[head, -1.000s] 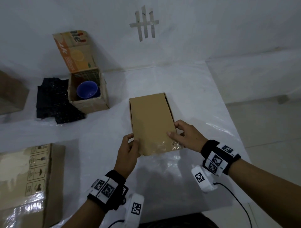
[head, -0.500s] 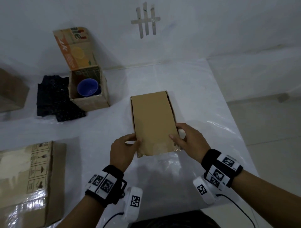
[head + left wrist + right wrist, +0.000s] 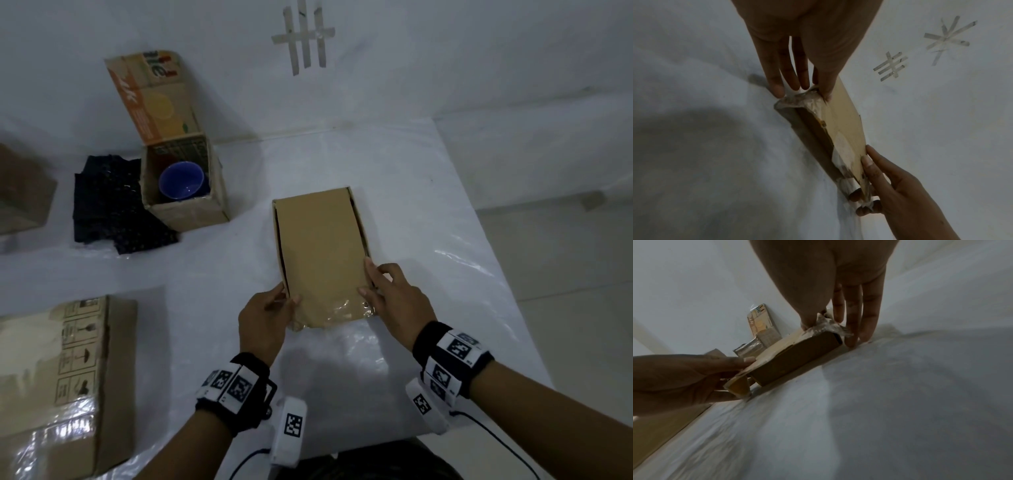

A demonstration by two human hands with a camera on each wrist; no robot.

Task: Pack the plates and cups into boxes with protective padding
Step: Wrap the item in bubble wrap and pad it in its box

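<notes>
At near corners, both hands [image 3: 265, 318] [image 3: 394, 301] pinch flat box [image 3: 320, 253].

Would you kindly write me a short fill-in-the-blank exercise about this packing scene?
1. The cup inside the open carton is ____ in colour.
2. The left hand and right hand hold the flat brown box at its ____ end.
3. The black padding lies to the ____ of the carton.

Answers: blue; near; left

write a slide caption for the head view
Both hands, left hand and right hand, grip the near corners of a flat brown cardboard box on the white plastic-covered table.
</notes>
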